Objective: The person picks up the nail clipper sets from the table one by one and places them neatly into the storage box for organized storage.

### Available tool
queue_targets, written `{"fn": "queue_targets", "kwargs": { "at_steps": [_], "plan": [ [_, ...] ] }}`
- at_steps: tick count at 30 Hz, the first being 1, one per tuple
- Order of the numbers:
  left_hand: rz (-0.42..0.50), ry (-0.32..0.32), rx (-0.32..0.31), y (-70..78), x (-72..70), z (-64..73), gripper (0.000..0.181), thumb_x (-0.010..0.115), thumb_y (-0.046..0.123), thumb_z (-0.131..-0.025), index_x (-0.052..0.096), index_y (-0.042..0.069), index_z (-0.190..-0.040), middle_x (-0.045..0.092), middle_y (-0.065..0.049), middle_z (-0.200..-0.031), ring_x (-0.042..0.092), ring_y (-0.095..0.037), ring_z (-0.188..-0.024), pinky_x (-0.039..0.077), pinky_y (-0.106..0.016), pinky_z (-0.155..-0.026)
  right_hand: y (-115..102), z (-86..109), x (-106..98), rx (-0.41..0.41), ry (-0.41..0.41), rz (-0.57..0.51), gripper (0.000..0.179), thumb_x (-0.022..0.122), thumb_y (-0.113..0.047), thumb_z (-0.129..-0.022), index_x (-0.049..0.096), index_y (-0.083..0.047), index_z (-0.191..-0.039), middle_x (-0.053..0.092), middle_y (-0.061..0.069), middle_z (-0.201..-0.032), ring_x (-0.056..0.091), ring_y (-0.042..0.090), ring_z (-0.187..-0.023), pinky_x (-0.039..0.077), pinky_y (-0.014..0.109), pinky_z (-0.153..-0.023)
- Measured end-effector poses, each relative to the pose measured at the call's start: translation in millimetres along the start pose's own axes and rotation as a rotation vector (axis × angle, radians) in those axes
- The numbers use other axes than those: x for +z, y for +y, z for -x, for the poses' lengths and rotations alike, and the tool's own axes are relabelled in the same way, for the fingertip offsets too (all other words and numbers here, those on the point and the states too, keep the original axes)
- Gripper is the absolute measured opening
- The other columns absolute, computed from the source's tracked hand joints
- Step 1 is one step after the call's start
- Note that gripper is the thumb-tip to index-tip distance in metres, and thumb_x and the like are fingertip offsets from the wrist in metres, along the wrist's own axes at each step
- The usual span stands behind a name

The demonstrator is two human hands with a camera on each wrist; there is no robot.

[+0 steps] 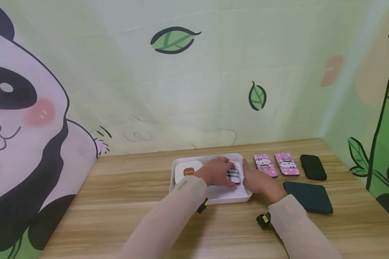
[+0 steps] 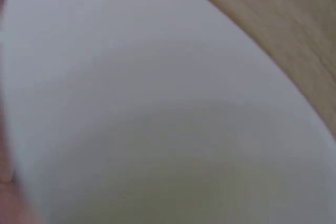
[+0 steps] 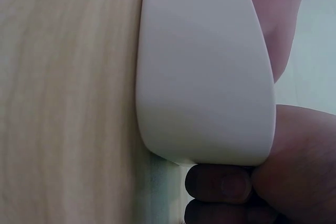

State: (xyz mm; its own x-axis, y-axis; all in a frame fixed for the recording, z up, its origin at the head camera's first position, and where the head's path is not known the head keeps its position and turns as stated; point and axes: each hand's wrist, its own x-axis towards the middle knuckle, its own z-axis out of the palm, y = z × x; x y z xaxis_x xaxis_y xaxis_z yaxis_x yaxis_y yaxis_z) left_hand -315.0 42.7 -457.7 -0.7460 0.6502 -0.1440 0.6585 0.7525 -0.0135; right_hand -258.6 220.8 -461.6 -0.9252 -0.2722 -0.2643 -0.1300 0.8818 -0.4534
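Observation:
A white rectangular tray point(image 1: 227, 196) lies on the wooden table, with a white rounded case point(image 1: 180, 169) bearing a brown label at its left end. Over the tray's right half my left hand point(image 1: 216, 172) grips a small black-and-white plaid case point(image 1: 235, 175), thumb at its near side and fingers at its far side. The hand covers part of that case. My right hand point(image 1: 258, 181) holds the tray's right end. In the right wrist view, the tray wall point(image 3: 205, 72) has fingers point(image 3: 220, 183) of that hand against its outside.
Right of the tray lie two pink cartoon-printed cases, one nearer point(image 1: 265, 166) and one farther right point(image 1: 287, 164). Beyond them is a black case point(image 1: 313, 167). A dark green flat case point(image 1: 311, 198) lies in front, close to the right forearm. A printed cloth point(image 1: 214, 118) hangs behind the table.

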Motion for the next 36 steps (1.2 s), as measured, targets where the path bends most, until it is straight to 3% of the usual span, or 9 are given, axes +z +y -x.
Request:
{"fn": "queue_targets", "kwargs": {
  "at_steps": [5, 9, 15, 21, 28, 36],
  "plan": [
    [0.007, -0.032, 0.015, 2.4, -2.1, 1.9, 0.07, 0.071, 0.051, -0.087, 0.049, 0.024, -0.148, 0.046, -0.006, -0.153, 0.045, -0.022, -0.139, 0.035, -0.034, -0.116, 0.7, -0.3, -0.2, -0.019, 0.019, 0.018, 0.075, 0.041, -0.013, -0.103, -0.006, 0.01, -0.155, 0.067, 0.014, -0.098, 0.061, 0.02, -0.077, 0.047, 0.036, -0.07],
    [0.019, -0.051, 0.017, 5.4, -2.3, 3.3, 0.071, 0.071, 0.051, -0.089, 0.047, 0.023, -0.149, 0.047, -0.007, -0.152, 0.049, -0.022, -0.136, 0.037, -0.034, -0.115, -0.6, 0.5, -0.3, -0.019, 0.016, 0.011, 0.072, 0.038, -0.015, -0.104, -0.007, 0.01, -0.155, 0.065, 0.017, -0.112, 0.06, 0.021, -0.085, 0.048, 0.038, -0.077],
    [0.026, -0.038, -0.003, 6.1, -1.4, 3.6, 0.072, 0.071, 0.054, -0.088, 0.047, 0.024, -0.148, 0.048, -0.003, -0.151, 0.052, -0.022, -0.133, 0.038, -0.035, -0.114, -4.5, 2.1, -1.5, -0.01, 0.006, 0.014, 0.074, 0.039, -0.015, -0.104, -0.008, 0.009, -0.155, 0.064, 0.009, -0.089, 0.06, 0.018, -0.074, 0.047, 0.034, -0.069],
    [0.028, -0.032, -0.037, 5.9, 1.9, 2.4, 0.074, 0.073, 0.056, -0.085, 0.047, 0.027, -0.148, 0.047, -0.003, -0.152, 0.049, -0.021, -0.137, 0.037, -0.036, -0.115, -5.6, 2.2, -1.5, -0.008, 0.0, 0.008, 0.075, 0.041, -0.015, -0.104, -0.008, 0.008, -0.156, 0.064, 0.009, -0.093, 0.06, 0.018, -0.075, 0.047, 0.033, -0.068],
    [0.019, -0.032, -0.044, 6.4, 2.2, 5.1, 0.075, 0.072, 0.059, -0.085, 0.047, 0.027, -0.148, 0.047, -0.002, -0.152, 0.048, -0.02, -0.137, 0.037, -0.036, -0.115, -2.4, -0.9, 1.6, 0.003, -0.012, 0.007, 0.076, 0.041, -0.015, -0.104, -0.01, 0.006, -0.156, 0.061, 0.007, -0.081, 0.058, 0.019, -0.067, 0.045, 0.032, -0.063],
    [0.041, -0.002, -0.034, 4.5, -4.1, 12.1, 0.07, 0.065, 0.055, -0.092, 0.043, 0.026, -0.151, 0.045, -0.004, -0.154, 0.046, -0.021, -0.14, 0.037, -0.036, -0.115, -1.7, -1.6, 1.7, 0.019, -0.011, 0.005, 0.077, 0.041, -0.017, -0.103, -0.01, 0.005, -0.156, 0.057, 0.007, -0.072, 0.053, 0.018, -0.058, 0.041, 0.032, -0.057]
  ]
}}
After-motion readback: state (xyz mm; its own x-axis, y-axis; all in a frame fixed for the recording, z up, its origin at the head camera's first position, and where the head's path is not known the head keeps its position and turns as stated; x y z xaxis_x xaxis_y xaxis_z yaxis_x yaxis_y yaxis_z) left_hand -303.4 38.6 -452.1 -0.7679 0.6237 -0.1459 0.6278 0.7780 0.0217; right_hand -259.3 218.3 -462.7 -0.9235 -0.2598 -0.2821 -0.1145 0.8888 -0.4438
